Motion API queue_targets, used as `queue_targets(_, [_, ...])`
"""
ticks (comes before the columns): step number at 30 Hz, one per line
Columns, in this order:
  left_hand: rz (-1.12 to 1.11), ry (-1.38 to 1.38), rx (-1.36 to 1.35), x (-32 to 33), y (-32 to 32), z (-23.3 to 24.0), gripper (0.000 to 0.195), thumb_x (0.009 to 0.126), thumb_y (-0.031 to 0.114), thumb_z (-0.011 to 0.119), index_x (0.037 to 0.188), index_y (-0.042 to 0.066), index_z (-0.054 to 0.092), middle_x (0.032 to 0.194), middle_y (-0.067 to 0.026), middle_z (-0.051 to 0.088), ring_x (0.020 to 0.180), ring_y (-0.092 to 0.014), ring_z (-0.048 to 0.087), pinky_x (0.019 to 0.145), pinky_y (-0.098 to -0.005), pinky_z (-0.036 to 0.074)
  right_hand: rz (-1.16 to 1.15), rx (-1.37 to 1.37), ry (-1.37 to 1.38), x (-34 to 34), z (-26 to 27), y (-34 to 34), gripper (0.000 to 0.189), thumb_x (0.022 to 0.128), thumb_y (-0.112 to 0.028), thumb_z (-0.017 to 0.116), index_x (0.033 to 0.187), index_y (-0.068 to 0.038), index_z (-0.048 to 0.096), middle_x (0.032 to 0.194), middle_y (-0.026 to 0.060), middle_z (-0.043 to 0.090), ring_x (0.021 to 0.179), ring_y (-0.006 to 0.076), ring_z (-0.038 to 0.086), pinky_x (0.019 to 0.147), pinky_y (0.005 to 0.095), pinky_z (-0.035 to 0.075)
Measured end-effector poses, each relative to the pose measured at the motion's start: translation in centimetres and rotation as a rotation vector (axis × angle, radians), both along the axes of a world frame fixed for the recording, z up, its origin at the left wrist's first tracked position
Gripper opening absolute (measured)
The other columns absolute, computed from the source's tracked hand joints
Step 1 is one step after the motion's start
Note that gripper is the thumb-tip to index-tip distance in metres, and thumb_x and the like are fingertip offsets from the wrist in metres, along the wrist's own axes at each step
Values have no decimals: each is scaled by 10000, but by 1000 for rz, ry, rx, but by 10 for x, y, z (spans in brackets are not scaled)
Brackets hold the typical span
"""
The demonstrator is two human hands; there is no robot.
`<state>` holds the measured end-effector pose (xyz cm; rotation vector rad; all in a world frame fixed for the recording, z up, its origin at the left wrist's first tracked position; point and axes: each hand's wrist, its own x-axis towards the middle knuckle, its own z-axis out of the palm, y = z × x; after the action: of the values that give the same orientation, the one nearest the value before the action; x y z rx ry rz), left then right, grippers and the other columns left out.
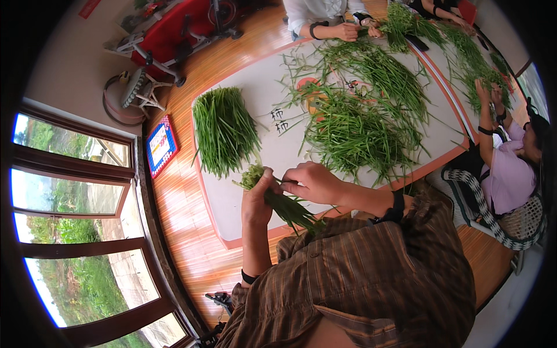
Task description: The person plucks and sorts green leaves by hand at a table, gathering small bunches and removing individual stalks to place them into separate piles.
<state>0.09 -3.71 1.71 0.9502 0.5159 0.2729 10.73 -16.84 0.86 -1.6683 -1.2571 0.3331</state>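
My left hand [256,202] is closed round a bundle of long green leafy stalks [289,209], over the near edge of the white table mat [278,148]. The pale cut ends stick out past my thumb, and the leaves hang toward my lap. My right hand [315,182] is beside it, with thumb and forefinger pinched together at the bundle; a thin stalk seems to be between them, though this is small to see. A neat stack of the same greens [226,130] lies beyond my left hand. A loose, tangled heap [357,135] lies beyond my right hand.
Across the table, a person in white [324,21] handles greens near another heap [383,74]. A person in pink [509,161] sits at the right, hands in more greens; another person's arms show at the far right. A dark phone-like object [416,42] lies on the far side.
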Motion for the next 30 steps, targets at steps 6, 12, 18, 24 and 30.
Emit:
queue_targets(6, [223, 5, -56, -6, 9, 5, 192, 876, 223, 510, 888, 32, 529, 834, -87, 569, 825, -219, 569, 750, -345, 464, 167, -229, 59, 13, -29, -7, 216, 792, -261, 543, 758, -60, 615, 651, 138, 585, 636, 329, 566, 596, 405, 437])
queue_targets(12, [179, -173, -132, -15, 28, 0, 144, 901, 235, 454, 875, 95, 465, 688, -15, 454, 675, -149, 483, 766, -362, 426, -319, -615, -330, 106, -135, -65, 189, 745, -168, 506, 635, -36, 587, 625, 144, 569, 644, 338, 550, 699, 432, 456])
queue_targets(18, [165, -109, -186, -14, 33, -8, 132, 898, 227, 466, 878, 97, 475, 669, 2, 426, 614, -121, 426, 626, -291, 393, -575, -661, -111, 133, -146, -82, 110, 798, -153, 555, 833, -71, 618, 903, 121, 547, 876, 307, 469, 815, 463, 402])
queue_targets(24, [109, -114, -212, 0, 29, -6, 149, 907, 220, 450, 904, 79, 498, 650, 4, 404, 595, -117, 419, 597, -277, 404, -505, -747, -312, 141, -147, -78, 131, 798, -178, 571, 884, -97, 628, 886, 96, 554, 921, 311, 462, 868, 469, 347])
queue_targets(30, [105, -76, -206, 5, 22, -7, 146, 901, 218, 459, 895, 79, 501, 636, 6, 398, 579, -110, 412, 579, -272, 398, -520, -278, 110, 152, -88, -83, 310, 706, -291, 677, 812, -8, 611, 707, 97, 613, 593, 206, 568, 571, 324, 445])
